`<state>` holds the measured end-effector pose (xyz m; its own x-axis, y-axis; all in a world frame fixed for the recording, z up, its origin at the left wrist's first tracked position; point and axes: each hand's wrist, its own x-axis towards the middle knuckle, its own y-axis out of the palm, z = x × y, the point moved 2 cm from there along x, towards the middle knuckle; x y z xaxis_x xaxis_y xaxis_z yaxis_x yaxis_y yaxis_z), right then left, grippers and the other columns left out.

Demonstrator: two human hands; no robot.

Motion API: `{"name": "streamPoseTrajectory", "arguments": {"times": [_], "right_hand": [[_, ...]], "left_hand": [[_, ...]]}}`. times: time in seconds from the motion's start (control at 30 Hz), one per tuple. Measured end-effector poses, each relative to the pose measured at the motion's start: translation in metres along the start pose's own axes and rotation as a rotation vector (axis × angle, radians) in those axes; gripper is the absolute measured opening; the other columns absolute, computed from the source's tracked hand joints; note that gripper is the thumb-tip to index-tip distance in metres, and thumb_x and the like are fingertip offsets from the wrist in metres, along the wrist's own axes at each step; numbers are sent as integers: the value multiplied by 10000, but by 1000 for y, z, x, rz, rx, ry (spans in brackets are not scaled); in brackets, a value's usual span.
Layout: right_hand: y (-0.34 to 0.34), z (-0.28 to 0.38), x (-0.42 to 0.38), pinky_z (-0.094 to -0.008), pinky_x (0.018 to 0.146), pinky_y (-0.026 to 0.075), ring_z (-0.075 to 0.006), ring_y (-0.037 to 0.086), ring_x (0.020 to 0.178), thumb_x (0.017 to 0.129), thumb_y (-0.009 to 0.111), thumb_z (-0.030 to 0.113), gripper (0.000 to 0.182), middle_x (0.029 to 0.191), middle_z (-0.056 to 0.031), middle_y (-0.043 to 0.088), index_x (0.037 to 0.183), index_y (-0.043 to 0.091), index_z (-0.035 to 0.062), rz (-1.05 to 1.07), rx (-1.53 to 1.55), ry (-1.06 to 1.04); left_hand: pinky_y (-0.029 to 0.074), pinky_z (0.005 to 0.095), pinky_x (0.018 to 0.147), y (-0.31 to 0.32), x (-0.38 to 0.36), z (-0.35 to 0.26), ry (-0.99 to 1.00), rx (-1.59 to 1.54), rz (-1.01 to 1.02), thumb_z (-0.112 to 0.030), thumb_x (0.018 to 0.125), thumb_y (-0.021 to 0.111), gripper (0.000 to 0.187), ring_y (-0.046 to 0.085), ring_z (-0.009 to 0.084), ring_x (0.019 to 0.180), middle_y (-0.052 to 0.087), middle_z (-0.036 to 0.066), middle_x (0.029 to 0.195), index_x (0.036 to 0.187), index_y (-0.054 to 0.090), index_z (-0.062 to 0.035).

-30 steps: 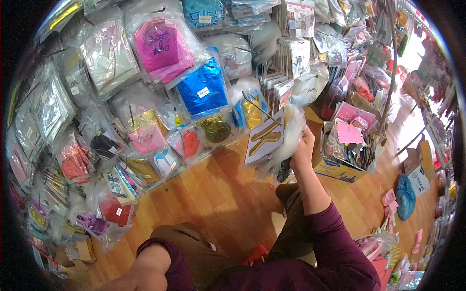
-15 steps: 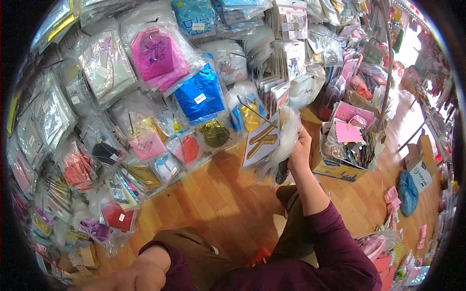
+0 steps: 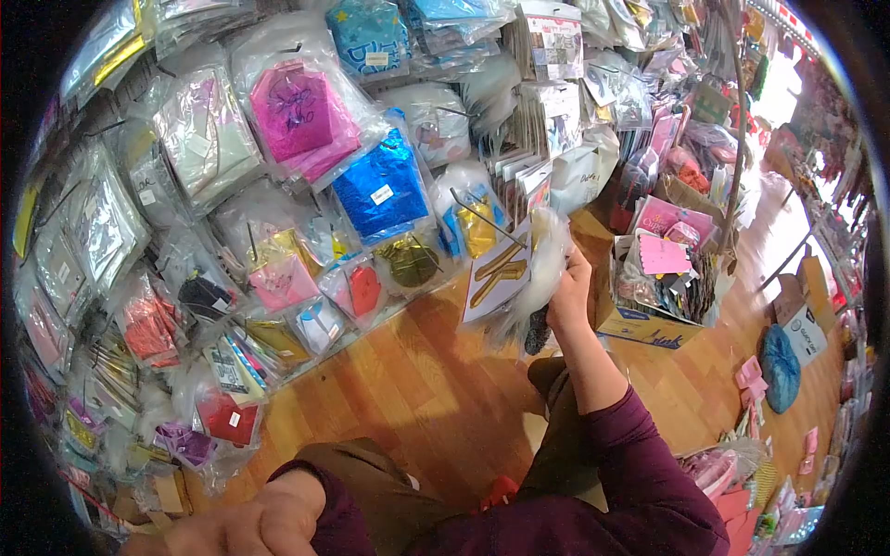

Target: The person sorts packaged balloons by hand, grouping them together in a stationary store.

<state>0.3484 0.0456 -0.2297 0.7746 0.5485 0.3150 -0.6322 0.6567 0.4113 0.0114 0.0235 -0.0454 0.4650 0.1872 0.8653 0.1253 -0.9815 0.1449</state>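
My right hand [image 3: 570, 283] is closed around the side of a stack of clear plastic packets [image 3: 549, 264] that hangs on a metal hook [image 3: 487, 218]. The front packet carries a white card with gold letter-like shapes [image 3: 498, 273], which faces left. Right under that hand is a dark bristly item [image 3: 537, 331]. My left hand [image 3: 246, 526] lies low at the bottom left, in front of my knee; its back and knuckles show, while the fingertips are cut off by the frame's edge. A gold packet [image 3: 478, 232] hangs just behind the hook.
A wall of hooks with bagged goods, among them a blue foil packet [image 3: 382, 183] and a pink one [image 3: 301, 116], fills the left and top. An open cardboard box [image 3: 649, 329] of packets stands right of my hand. A blue bundle [image 3: 781, 368] lies on the wooden floor [image 3: 399, 371].
The stack and my right hand have shifted very slightly left and down. My left hand has moved a little at the frame's bottom, showing more of the knuckles.
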Motion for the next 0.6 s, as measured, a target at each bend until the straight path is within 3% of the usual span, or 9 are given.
{"name": "streamPoseTrajectory", "arguments": {"times": [0.1,0.4,0.6], "right_hand": [[-4,-4,2,-207,652,441,-73,552,745,807,552,11,215,894,-11,606,1018,594,18,8,6,27],[1,1,0,-207,645,438,-74,551,742,816,543,31,215,887,-9,604,1025,592,16,1,23,12],[0,0,0,-205,646,435,-71,547,739,821,539,33,234,896,-9,603,1051,582,15,15,22,30]], "left_hand": [[444,287,719,-2,-1,0,-8,-43,28,-259,873,487,300,557,198,892,580,26,1036,1172,495,-241],[439,295,731,-7,-1,-1,-29,-165,126,-285,907,412,300,546,220,962,582,51,1063,1193,495,-247],[425,284,666,17,-2,-1,106,2,-105,-261,895,427,239,570,215,798,593,79,956,1082,554,-181]]}}
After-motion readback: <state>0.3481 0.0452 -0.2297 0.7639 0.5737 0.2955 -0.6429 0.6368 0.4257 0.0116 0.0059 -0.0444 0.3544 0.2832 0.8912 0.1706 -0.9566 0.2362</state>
